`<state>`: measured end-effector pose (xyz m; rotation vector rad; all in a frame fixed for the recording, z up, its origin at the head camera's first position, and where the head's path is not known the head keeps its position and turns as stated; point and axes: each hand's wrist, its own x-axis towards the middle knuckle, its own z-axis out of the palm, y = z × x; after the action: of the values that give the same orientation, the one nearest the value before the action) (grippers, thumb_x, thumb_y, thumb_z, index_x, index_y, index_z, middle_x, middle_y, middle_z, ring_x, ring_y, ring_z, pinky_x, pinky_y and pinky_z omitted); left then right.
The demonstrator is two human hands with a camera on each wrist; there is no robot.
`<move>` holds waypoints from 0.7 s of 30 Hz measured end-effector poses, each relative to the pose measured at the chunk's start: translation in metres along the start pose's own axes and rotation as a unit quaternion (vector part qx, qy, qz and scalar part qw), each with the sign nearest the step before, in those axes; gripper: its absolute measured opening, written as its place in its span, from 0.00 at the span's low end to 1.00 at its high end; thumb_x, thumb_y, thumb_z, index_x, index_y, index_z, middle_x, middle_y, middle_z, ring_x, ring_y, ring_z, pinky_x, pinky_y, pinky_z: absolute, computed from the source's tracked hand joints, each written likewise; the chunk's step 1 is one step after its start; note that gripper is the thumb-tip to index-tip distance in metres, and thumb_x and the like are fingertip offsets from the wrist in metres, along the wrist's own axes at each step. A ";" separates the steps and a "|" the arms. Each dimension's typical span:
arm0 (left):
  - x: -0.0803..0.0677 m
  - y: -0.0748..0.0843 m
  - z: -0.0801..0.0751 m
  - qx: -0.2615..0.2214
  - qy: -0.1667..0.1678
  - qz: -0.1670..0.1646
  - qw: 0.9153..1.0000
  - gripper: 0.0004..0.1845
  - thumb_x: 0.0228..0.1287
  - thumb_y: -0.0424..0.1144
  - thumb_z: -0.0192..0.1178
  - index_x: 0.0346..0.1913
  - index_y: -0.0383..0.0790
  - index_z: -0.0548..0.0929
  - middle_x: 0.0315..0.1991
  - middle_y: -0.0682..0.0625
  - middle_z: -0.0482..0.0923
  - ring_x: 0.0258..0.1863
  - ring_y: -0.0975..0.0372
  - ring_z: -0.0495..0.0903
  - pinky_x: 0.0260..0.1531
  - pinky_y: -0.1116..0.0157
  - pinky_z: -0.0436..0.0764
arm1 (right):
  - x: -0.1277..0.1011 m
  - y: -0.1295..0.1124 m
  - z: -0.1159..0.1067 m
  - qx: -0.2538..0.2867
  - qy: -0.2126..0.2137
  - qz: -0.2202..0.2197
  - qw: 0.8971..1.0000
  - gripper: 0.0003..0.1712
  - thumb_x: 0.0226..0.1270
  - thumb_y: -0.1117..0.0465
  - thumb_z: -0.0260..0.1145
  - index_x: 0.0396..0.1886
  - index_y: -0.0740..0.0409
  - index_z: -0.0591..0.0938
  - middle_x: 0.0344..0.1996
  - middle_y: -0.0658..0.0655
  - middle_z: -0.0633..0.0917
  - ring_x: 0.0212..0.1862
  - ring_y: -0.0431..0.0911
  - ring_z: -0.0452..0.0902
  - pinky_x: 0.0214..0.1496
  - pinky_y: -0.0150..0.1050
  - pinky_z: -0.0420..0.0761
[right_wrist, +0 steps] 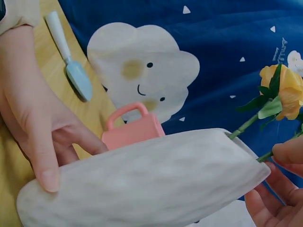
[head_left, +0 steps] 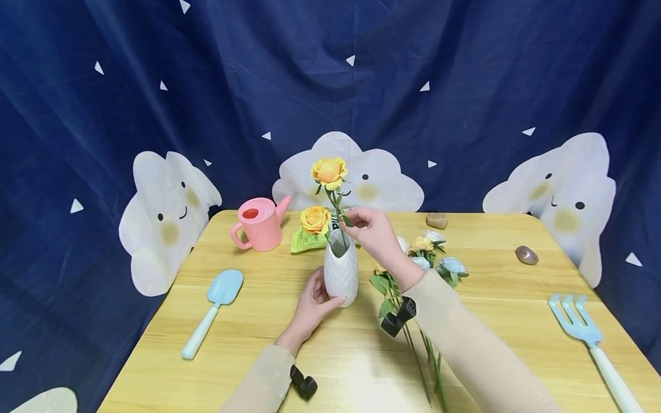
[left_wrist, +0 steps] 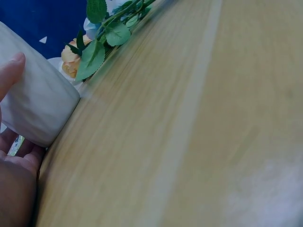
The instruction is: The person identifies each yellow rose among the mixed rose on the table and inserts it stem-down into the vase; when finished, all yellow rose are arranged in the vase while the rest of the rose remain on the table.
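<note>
Nearest the camera, two beige sleeves come in over the near edge of the wooden table [head_left: 248,321], each with a black clip at the wrist. The left hand [head_left: 312,304] wraps the lower part of a white textured vase [head_left: 341,271] that stands upright near the middle of the table; its thumb [right_wrist: 46,156] lies across the vase's body and its fingers curl round the far side, as the right wrist view shows. The right hand [head_left: 374,232] is at the vase's mouth, its fingertips [right_wrist: 289,153] pinching the green stem of a tall yellow rose [head_left: 329,171] just above the rim. A shorter yellow rose [head_left: 315,218] already sits in the vase, leaning left.

Just right of the vase, a bunch of loose flowers [head_left: 431,252] in white, pale blue and peach lies on the table, their stems running towards the near edge. A pink watering can [head_left: 260,223] stands at the far left, with a green packet [head_left: 307,241] between it and the vase. A pale blue trowel [head_left: 214,310] lies on the left side, a pale blue hand rake [head_left: 588,338] on the right. Two pebbles, one tan [head_left: 436,220] and one brownish [head_left: 526,254], sit far right. A navy cloud-print backdrop [head_left: 465,86] hangs behind.
</note>
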<state>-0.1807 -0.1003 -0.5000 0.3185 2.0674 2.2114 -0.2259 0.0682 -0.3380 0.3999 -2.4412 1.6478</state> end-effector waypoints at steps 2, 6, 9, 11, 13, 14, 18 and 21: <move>0.000 0.000 0.001 -0.001 -0.003 0.003 1.000 0.45 0.51 0.28 0.68 0.69 0.36 0.54 0.66 0.37 0.61 0.65 0.52 0.60 0.63 0.56 0.61 | -0.003 0.002 0.001 0.003 0.006 0.006 1.000 0.09 0.57 0.66 0.68 0.37 0.65 0.85 0.36 0.59 0.85 0.37 0.49 0.78 0.37 0.36 0.79; 0.000 0.000 0.002 0.001 -0.006 0.007 1.000 0.45 0.50 0.28 0.68 0.69 0.35 0.53 0.66 0.37 0.61 0.65 0.51 0.60 0.63 0.55 0.60 | -0.008 0.010 0.001 -0.003 0.005 0.007 1.000 0.10 0.57 0.67 0.67 0.39 0.65 0.85 0.35 0.59 0.85 0.38 0.49 0.79 0.38 0.37 0.80; 0.000 -0.002 0.001 0.005 -0.005 0.006 1.000 0.45 0.50 0.28 0.69 0.69 0.35 0.54 0.66 0.38 0.61 0.65 0.52 0.60 0.63 0.56 0.61 | -0.011 0.015 0.000 -0.012 -0.002 -0.007 1.000 0.10 0.58 0.67 0.66 0.40 0.63 0.85 0.37 0.57 0.86 0.39 0.48 0.79 0.38 0.37 0.80; -0.001 -0.002 0.001 0.007 -0.005 0.004 1.000 0.45 0.50 0.29 0.69 0.69 0.36 0.54 0.66 0.38 0.61 0.65 0.52 0.60 0.63 0.56 0.61 | -0.013 0.017 -0.001 -0.013 -0.007 -0.016 1.000 0.10 0.60 0.67 0.66 0.41 0.61 0.86 0.39 0.56 0.86 0.39 0.48 0.79 0.38 0.38 0.80; -0.001 -0.002 0.001 0.007 -0.006 0.002 1.000 0.45 0.50 0.29 0.69 0.69 0.36 0.54 0.66 0.39 0.61 0.65 0.52 0.60 0.63 0.56 0.61 | -0.016 0.019 -0.004 -0.007 -0.009 -0.011 1.000 0.10 0.60 0.66 0.66 0.42 0.59 0.86 0.40 0.55 0.85 0.40 0.47 0.79 0.39 0.38 0.80; -0.001 -0.002 0.001 0.006 -0.006 0.001 1.000 0.45 0.50 0.29 0.69 0.69 0.36 0.54 0.66 0.38 0.61 0.65 0.52 0.60 0.63 0.56 0.61 | -0.018 0.020 -0.005 -0.003 -0.009 -0.006 1.000 0.11 0.60 0.65 0.66 0.42 0.59 0.86 0.40 0.55 0.85 0.40 0.47 0.79 0.39 0.38 0.79; -0.001 0.000 0.000 0.004 -0.005 0.000 1.000 0.45 0.50 0.29 0.69 0.69 0.37 0.54 0.66 0.39 0.61 0.65 0.52 0.60 0.64 0.57 0.60 | -0.025 0.025 -0.012 0.017 -0.007 0.022 1.000 0.12 0.59 0.63 0.67 0.43 0.59 0.85 0.38 0.55 0.86 0.40 0.46 0.79 0.39 0.37 0.78; 0.000 0.000 0.000 0.001 -0.003 0.004 1.000 0.45 0.50 0.29 0.69 0.69 0.37 0.55 0.66 0.39 0.61 0.65 0.52 0.60 0.64 0.56 0.60 | -0.029 0.029 -0.018 0.025 -0.009 0.036 0.999 0.12 0.59 0.60 0.67 0.42 0.60 0.85 0.37 0.55 0.85 0.40 0.46 0.78 0.38 0.37 0.78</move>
<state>-0.1808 -0.1002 -0.4998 0.3343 2.0689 2.2105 -0.2078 0.0989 -0.3654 0.3384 -2.4591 1.7457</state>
